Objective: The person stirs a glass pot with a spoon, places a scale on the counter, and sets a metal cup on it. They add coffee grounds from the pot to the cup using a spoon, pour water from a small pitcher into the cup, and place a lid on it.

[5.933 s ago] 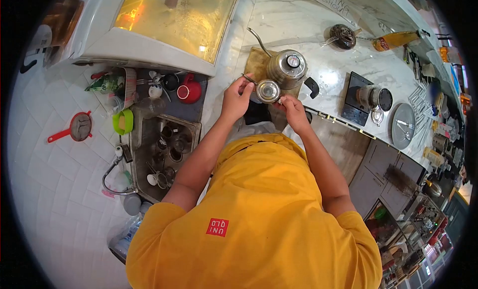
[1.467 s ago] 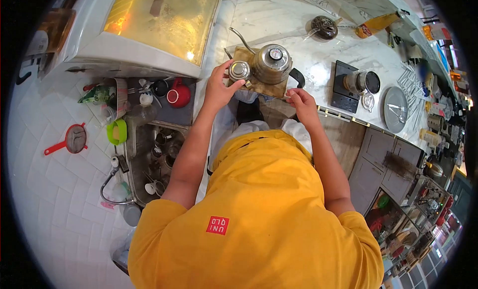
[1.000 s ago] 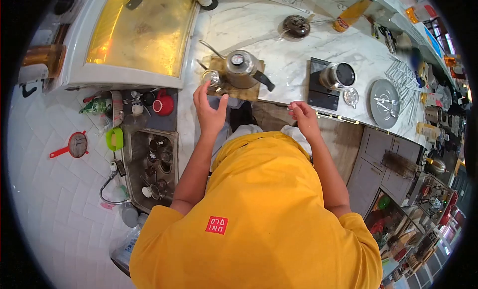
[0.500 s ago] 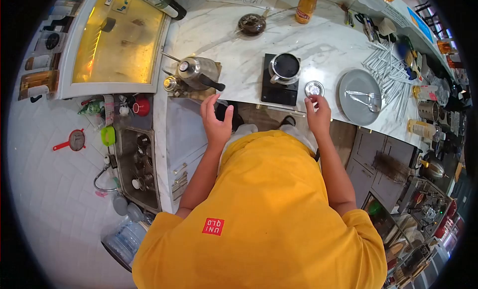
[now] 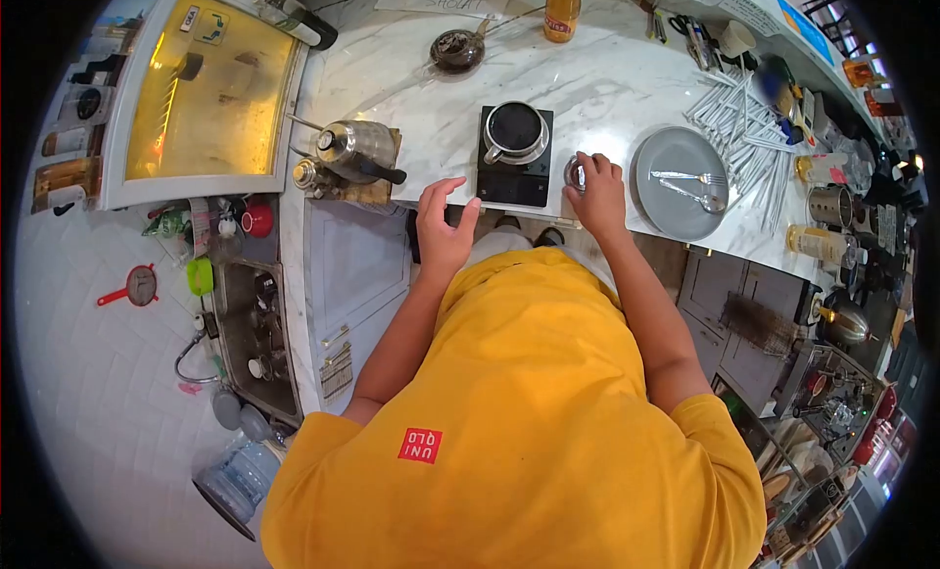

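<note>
My right hand (image 5: 600, 199) is over a small round silver piece, like a lid (image 5: 576, 173), on the marble counter, its fingers curled round the edge and hiding part of it. Just left of that stands a black digital scale (image 5: 512, 189). On the scale sits a metal cup (image 5: 516, 156) with dark contents. My left hand (image 5: 446, 228) hovers at the counter's front edge, thumb and fingers apart, holding nothing. A grey plate (image 5: 661, 202) with a fork (image 5: 690, 177) and spoon (image 5: 710, 202) lies right of my right hand.
A steel kettle (image 5: 357, 148) stands on a wooden board at the left, beside a yellow-lit cabinet (image 5: 215, 89). Farther back are a round dark pot (image 5: 456, 50) and an orange bottle (image 5: 562, 11). Wrapped straws (image 5: 739, 128) are heaped at the right. A sink (image 5: 235, 324) lies at lower left.
My right hand has moved forward, its fingers now over the silver piece. My left hand has shifted right, toward the scale. The whole view has moved a little, so the counter things appear farther left.
</note>
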The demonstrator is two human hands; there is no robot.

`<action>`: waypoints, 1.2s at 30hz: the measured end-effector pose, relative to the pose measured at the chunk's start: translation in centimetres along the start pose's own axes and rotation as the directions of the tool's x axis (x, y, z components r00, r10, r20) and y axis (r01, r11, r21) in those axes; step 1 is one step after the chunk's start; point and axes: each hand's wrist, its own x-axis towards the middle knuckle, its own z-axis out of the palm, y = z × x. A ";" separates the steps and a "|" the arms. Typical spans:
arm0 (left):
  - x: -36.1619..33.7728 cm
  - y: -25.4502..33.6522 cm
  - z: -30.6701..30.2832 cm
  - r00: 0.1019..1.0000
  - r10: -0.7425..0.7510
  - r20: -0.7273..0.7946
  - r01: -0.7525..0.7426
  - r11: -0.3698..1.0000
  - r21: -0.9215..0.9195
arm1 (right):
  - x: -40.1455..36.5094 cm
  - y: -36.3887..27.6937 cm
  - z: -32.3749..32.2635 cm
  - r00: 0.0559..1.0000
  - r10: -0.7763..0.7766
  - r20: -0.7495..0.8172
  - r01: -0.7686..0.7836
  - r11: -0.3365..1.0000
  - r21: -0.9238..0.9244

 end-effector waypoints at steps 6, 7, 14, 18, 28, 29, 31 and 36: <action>2.6 0.3 0.2 0.999 -0.004 0.041 0.006 0.998 -0.055 | 0.8 -0.1 -1.2 0.995 0.037 0.096 -0.034 0.999 -0.032; 2.9 0.2 0.1 0.999 -0.003 0.053 0.006 0.998 -0.058 | 0.8 -0.3 -1.5 0.998 0.043 0.056 -0.043 0.999 -0.005; 5.0 -0.5 -0.6 0.994 0.011 0.113 0.005 0.991 -0.137 | 1.6 -3.5 -5.7 0.990 0.059 -0.126 -0.041 0.989 0.143; 6.2 -1.0 -1.2 0.987 0.060 0.151 -0.034 0.985 -0.168 | 3.0 -7.1 -8.8 0.979 0.068 -0.192 -0.011 0.959 0.284; 7.9 -1.1 -2.3 0.939 0.115 0.324 -0.041 0.973 -0.226 | 5.6 -14.4 -11.1 0.904 -0.049 -0.425 0.255 0.860 0.443; 8.0 -1.0 -2.4 0.933 0.120 0.339 -0.043 0.973 -0.226 | 5.6 -14.6 -10.6 0.908 -0.065 -0.414 0.262 0.858 0.441; 8.2 -1.3 -2.3 0.928 0.133 0.347 -0.050 0.970 -0.238 | 5.5 -13.9 -8.8 0.917 -0.065 -0.394 0.276 0.817 0.507; 8.5 -1.3 -2.1 0.924 0.139 0.356 -0.040 0.962 -0.271 | 4.9 -12.4 -5.5 0.901 -0.112 -0.418 0.346 0.768 0.539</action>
